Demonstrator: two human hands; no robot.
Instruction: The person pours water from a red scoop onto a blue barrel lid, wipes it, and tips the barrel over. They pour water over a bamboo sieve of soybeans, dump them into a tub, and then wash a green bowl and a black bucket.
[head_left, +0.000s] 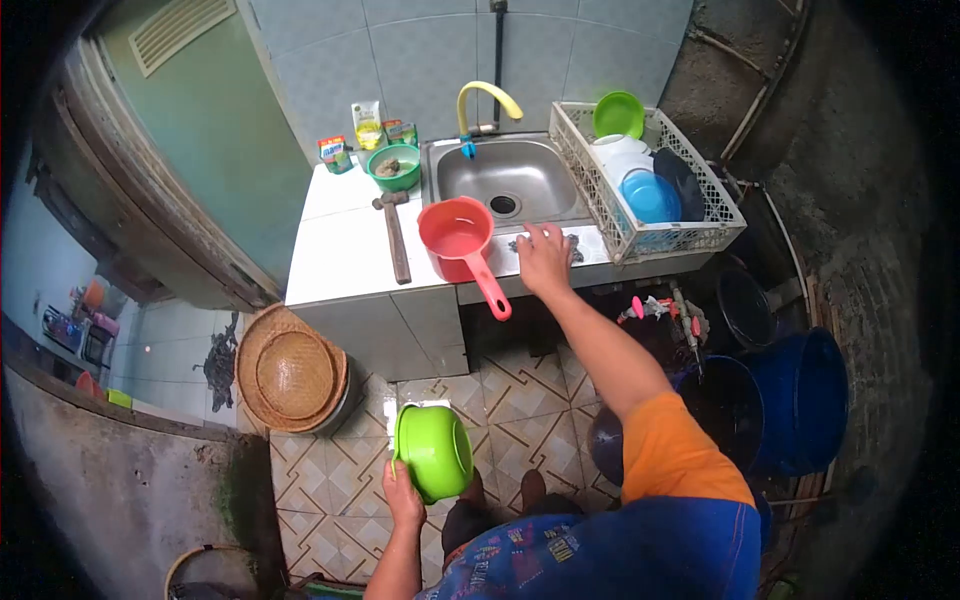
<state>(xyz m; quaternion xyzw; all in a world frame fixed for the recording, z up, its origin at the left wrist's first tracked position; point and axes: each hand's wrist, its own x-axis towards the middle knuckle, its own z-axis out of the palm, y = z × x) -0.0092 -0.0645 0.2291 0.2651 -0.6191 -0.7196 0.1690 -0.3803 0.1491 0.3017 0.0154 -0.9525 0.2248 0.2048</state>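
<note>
L hand (403, 495) grips the lime basin (433, 453) by its rim, at the near L part, thumb & fingers pinching it; some fingers are hidden, so can't tell how they all sit. Basin is tipped on its side in the air above the tiled floor (340, 490), mouth to the L, base to the R, well apart from the desk (345, 240).

R hand (543, 258) is at the near edge of the desk, in front of the sink (510, 170), palm down, fingers slightly spread & bent over a dark scrap (575, 248). Bits of scrap show on both sides of the fingers; can't tell if it's gripped or what it's made of.

Just L of R hand is a red dipper (455, 240), upright, its handle out past the near edge. Left of that, a hammer (398, 238) lies flat, head at the far end. Beyond it, a green bowl (394, 167) w/ a lump inside, & soap packs (367, 125) standing near the wall. Yellow faucet (487, 90) w/ a blue tip arcs over the far part of the sink.

R of the sink, a white crate (690, 240) holds plates & bowls, incl. a blue one & a lime one. On the floor: woven trays (293, 375) stacked at L, blue tubs (800, 400) at R, near pink-handled taps (655, 308) below desk level.
</note>
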